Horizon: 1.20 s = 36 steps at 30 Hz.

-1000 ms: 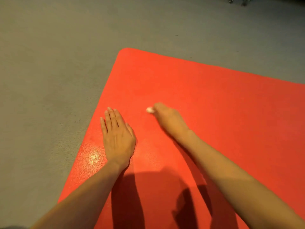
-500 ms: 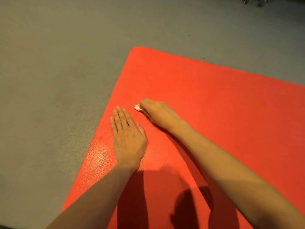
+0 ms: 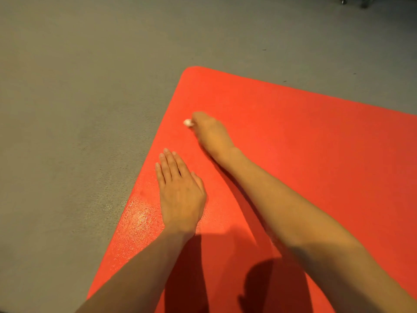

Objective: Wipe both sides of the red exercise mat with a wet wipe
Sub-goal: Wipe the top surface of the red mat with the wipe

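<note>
**Head view.** We see the red exercise mat (image 3: 304,159) lying flat on a grey floor (image 3: 79,105). One rounded corner points away from the camera, and the left edge runs down toward the lower frame. The left hand (image 3: 180,190) rests palm down on the mat just inside that edge, fingers straight and together, holding nothing; we read it as a brace. The right hand (image 3: 211,132) reaches farther out, nearer the corner, with its fingers curled round the wet wipe (image 3: 187,122). Only a small white wad of the wipe shows at the fingertips, touching or very nearly touching the mat. A glossy, pebbled patch beside the left hand may be moisture or merely reflected light; we cannot tell which.

We judge the mat to be thin, light and pliant. Its grained face offers friction to the wipe, yet the whole sheet may creep over the floor, hence the value of a flat bracing palm. The upper face is being wiped; the underside is not yet reached. To turn the mat, we would pinch the free corner or the left edge and peel it over, since a soft sheet sags and folds if lifted mid-span. The wipe is soft, damp and bunched small, so it covers little per stroke.
</note>
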Each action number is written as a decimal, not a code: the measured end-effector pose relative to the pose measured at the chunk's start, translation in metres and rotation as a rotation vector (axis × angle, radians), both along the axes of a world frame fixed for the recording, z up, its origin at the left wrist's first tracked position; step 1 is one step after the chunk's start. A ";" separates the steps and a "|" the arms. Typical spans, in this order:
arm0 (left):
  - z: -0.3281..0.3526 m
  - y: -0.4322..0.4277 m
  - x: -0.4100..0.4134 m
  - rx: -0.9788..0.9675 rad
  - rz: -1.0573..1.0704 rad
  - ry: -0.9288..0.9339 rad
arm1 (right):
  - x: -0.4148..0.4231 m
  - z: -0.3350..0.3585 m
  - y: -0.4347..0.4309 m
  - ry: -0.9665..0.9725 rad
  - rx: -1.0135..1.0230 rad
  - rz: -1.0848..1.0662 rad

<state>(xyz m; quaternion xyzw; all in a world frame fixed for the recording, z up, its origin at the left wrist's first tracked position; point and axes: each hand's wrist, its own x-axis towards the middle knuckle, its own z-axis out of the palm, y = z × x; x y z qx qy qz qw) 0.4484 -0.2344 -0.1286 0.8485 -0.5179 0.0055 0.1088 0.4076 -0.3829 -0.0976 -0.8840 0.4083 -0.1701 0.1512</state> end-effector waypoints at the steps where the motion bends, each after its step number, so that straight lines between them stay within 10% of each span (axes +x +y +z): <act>1: 0.000 0.001 0.000 0.005 -0.004 0.002 | 0.008 -0.002 0.013 0.026 0.001 0.179; 3: 0.001 0.000 0.000 -0.004 -0.011 -0.009 | 0.010 0.000 0.012 0.061 0.000 0.306; 7: 0.001 0.000 0.000 -0.007 -0.006 -0.001 | 0.014 -0.004 -0.026 0.000 0.009 -0.159; 12: 0.000 -0.002 0.000 -0.003 -0.005 -0.014 | 0.021 -0.003 -0.003 0.032 0.030 0.321; 16: 0.001 -0.001 0.001 0.007 -0.009 -0.007 | 0.007 0.000 -0.032 -0.014 0.065 -0.134; 21: -0.001 -0.001 0.003 -0.005 -0.021 -0.018 | -0.033 0.006 0.038 0.077 0.082 0.387; 26: 0.001 -0.001 0.003 -0.005 -0.018 -0.008 | -0.069 -0.004 0.014 -0.036 0.001 -0.134; 31: 0.001 -0.001 0.003 -0.010 -0.027 -0.007 | -0.095 -0.008 0.070 0.010 -0.045 0.269; 36: 0.002 -0.001 0.002 -0.010 -0.023 -0.006 | -0.144 -0.004 0.011 -0.037 -0.043 -0.479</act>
